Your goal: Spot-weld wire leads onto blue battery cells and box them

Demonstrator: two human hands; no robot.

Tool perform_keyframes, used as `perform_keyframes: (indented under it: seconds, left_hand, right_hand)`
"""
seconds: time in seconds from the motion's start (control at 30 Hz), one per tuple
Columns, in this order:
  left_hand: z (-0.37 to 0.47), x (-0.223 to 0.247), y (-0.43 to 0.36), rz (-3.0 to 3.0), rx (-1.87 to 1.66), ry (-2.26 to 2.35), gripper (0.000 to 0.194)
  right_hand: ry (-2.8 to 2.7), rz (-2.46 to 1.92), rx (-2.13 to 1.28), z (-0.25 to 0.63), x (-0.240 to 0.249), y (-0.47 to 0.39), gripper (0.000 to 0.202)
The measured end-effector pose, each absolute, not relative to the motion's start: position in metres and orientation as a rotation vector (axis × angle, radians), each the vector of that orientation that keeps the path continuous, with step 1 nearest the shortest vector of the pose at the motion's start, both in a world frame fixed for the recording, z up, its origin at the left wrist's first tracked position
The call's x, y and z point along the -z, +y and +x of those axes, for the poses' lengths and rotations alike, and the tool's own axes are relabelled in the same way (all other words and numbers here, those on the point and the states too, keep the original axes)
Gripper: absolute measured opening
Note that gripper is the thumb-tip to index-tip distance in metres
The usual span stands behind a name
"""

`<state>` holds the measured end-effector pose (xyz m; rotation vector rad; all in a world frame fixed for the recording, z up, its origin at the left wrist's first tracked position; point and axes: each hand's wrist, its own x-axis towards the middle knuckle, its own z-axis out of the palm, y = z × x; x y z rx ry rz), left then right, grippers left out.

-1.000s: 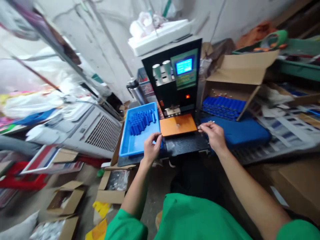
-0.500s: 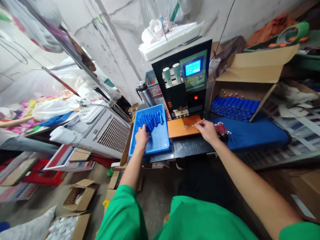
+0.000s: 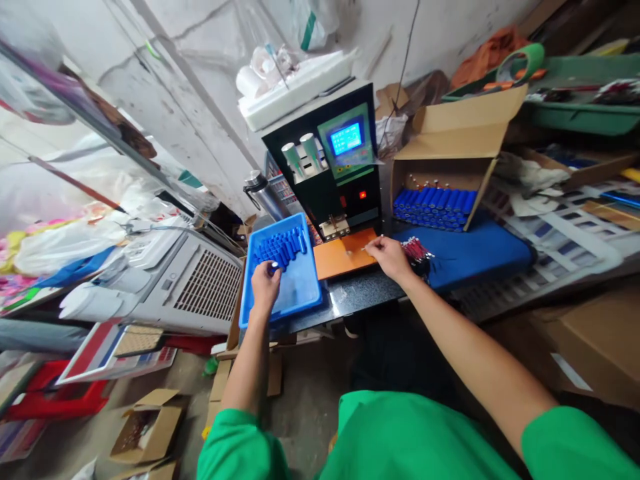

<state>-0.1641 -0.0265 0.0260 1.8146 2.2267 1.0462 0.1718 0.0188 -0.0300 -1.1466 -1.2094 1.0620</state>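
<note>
My left hand is closed on a blue cylinder whose pale end shows at the fingertips, over the left part of the blue tray. Several blue cylinders stand packed in the tray behind it. My right hand is pinched at the right edge of the orange board, with a tiny pale tip at its fingers; what it holds is too small to name. Behind the board stands a black machine with a lit screen. A bundle of red and black wires lies beside my right hand.
An open cardboard box of blue cylinders stands on a blue cloth at the right. A steel flask is behind the tray. A grey slatted appliance stands left of the table; small boxes lie on the floor.
My left hand has lifted off the packed cylinders with one cylinder in its fingers. My right hand stays pinched near the board's right edge. The whole view has shifted, moving the scene leftward.
</note>
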Motion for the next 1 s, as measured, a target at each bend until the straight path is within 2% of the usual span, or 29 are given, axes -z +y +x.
perform_keyframes:
  seconds: [0.1,0.2,0.27,0.5,1.0]
  left_hand:
    - [-0.126,-0.035,-0.021,1.640,-1.374,1.851,0.025]
    - [-0.075,-0.032,-0.007,1.553,-1.394,1.464,0.034]
    - [-0.043,-0.024,0.004,1.562,-1.325,1.378,0.035]
    - [0.000,0.002,0.023,1.634,-1.276,1.491,0.020]
    - [0.005,0.015,0.017,1.621,-1.371,1.446,0.027]
  right_hand:
    - [-1.162,-1.129,-1.091,0.171,0.029,0.023,0.026]
    - [-1.113,-1.110,-1.111,0.170,0.028,0.025,0.028]
    - [-1.104,-1.106,-1.106,0.171,0.027,0.025,0.029]
    - [-1.150,-1.121,-1.060,0.171,0.026,0.024,0.028]
    - [-1.134,-1.008,-1.233,0.133,0.007,0.057,0.025]
